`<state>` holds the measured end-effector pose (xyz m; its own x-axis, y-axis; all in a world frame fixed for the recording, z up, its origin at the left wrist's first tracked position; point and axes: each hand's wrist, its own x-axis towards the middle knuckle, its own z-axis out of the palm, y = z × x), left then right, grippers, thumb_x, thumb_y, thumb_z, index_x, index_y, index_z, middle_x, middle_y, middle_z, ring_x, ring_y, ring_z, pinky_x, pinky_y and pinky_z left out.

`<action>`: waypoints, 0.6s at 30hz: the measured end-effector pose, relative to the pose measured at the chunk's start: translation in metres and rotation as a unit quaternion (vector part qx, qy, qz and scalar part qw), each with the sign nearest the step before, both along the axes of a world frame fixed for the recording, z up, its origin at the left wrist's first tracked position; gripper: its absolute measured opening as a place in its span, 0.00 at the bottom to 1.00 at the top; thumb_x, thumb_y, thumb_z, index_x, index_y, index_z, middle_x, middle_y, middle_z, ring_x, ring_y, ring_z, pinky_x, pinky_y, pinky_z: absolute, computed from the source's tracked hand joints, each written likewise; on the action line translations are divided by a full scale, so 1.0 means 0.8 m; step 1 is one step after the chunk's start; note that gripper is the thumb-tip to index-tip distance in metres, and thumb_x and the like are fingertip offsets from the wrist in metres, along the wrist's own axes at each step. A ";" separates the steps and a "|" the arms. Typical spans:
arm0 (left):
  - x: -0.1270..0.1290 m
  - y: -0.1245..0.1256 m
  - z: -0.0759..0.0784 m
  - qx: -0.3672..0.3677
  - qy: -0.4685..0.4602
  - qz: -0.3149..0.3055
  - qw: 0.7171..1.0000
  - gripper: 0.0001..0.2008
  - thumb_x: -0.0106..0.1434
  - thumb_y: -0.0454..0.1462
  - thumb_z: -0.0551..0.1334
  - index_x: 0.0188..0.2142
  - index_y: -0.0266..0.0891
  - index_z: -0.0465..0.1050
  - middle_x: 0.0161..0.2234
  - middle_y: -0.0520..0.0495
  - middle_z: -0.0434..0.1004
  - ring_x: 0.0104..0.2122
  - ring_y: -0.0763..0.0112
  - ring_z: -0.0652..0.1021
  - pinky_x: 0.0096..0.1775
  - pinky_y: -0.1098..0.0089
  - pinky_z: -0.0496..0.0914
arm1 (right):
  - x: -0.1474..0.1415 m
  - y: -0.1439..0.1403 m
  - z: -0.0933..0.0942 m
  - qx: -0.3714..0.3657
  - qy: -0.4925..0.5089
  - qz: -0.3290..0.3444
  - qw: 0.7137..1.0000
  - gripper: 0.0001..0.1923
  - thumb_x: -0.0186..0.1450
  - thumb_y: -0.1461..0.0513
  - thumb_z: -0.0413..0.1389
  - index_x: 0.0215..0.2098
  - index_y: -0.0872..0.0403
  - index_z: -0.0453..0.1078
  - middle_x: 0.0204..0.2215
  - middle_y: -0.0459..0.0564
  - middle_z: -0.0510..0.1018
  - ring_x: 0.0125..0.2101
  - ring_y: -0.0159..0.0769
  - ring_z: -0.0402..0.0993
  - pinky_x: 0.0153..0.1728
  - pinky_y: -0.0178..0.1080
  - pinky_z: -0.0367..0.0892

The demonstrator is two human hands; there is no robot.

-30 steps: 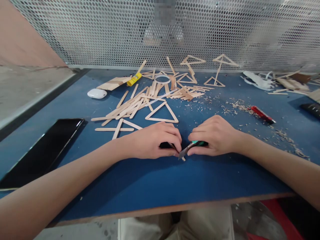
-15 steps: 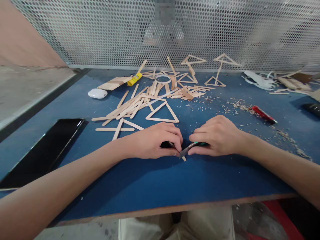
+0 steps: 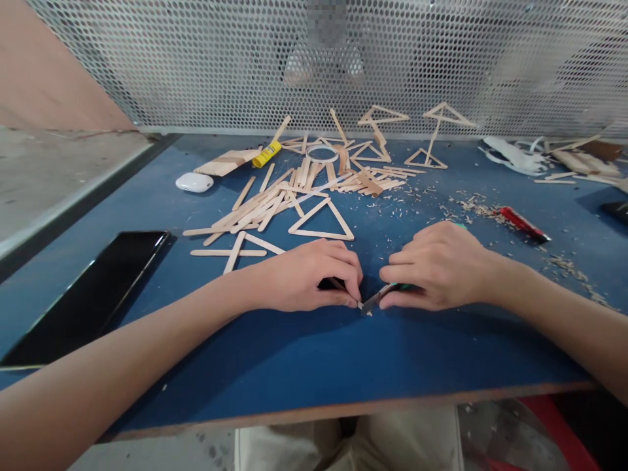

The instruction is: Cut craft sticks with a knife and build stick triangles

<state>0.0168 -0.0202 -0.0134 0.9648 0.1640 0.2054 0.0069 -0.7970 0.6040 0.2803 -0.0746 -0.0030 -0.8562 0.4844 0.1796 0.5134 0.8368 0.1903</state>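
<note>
My left hand (image 3: pixel 321 278) is closed, its thumb and fingers pinching a wooden craft stick (image 3: pixel 360 305); most of the stick is hidden inside the hand. Opposite it, my right hand (image 3: pixel 434 271) grips a utility knife with a bit of green on its handle. The knife's blade (image 3: pixel 373 301) points left and down, with its tip close to the stick's end. A small pale wood chip (image 3: pixel 369 313) lies on the table just below the blade. Beyond my hands is a triangle made of craft sticks (image 3: pixel 321 233).
Loose craft sticks (image 3: pixel 245 212) spread behind my left hand, with a roll of tape (image 3: pixel 322 159) and a yellow glue stick (image 3: pixel 267 154). A phone (image 3: pixel 93 297) and a white earbud case (image 3: pixel 194 182) lie left. A red cutter (image 3: pixel 523 224) rests among shavings at right. A perforated metal panel (image 3: pixel 220 72) stands behind.
My right hand and the knife have shifted slightly right, away from my left hand. Less of the stick shows past the blade, and a small chip now lies there. The view has moved slightly.
</note>
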 end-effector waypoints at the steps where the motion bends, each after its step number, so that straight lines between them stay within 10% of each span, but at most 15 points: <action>1: 0.000 0.000 0.000 0.000 0.001 0.004 1.000 0.04 0.69 0.36 0.64 0.38 0.40 0.79 0.40 0.46 0.79 0.42 0.69 0.77 0.47 0.69 0.67 | 0.002 0.001 0.000 -0.001 0.007 -0.004 1.000 0.25 0.73 0.43 0.48 0.30 0.51 0.71 0.20 0.42 0.74 0.19 0.30 0.61 0.25 0.39 0.42; 18: 0.001 0.002 0.001 -0.003 0.013 0.021 1.000 0.04 0.67 0.37 0.67 0.35 0.39 0.78 0.39 0.47 0.79 0.40 0.70 0.76 0.46 0.70 0.67 | -0.006 0.000 -0.008 -0.040 0.030 -0.035 0.998 0.25 0.73 0.43 0.47 0.33 0.52 0.71 0.21 0.43 0.76 0.20 0.31 0.65 0.25 0.38 0.40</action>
<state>0.0174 -0.0188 -0.0126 0.9619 0.2062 0.1796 0.0561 -0.7918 0.6082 0.2753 -0.0748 -0.0095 -0.8081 0.5582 0.1880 0.5803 0.8092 0.0917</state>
